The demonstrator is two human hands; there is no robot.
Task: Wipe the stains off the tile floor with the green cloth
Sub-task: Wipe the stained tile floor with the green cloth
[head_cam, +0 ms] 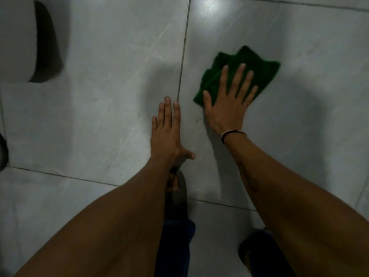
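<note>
A folded green cloth (247,62) lies on the grey tile floor (111,80), right of a grout line. My right hand (229,104) lies flat on the cloth with fingers spread, pressing it down; a thin band circles that wrist. My left hand (166,130) rests flat on the bare tile beside the grout line, fingers together, thumb out, holding nothing. A small dark mark (198,120) shows on the tile between the two hands. Faint specks (116,166) sit on the left tile near a grout joint.
A white rounded fixture (18,41) with a dark shadowed side stands at the upper left. My feet in dark sandals show below: one (176,194) between my arms, another (257,254) at lower right. A light glare (209,7) reflects at the top.
</note>
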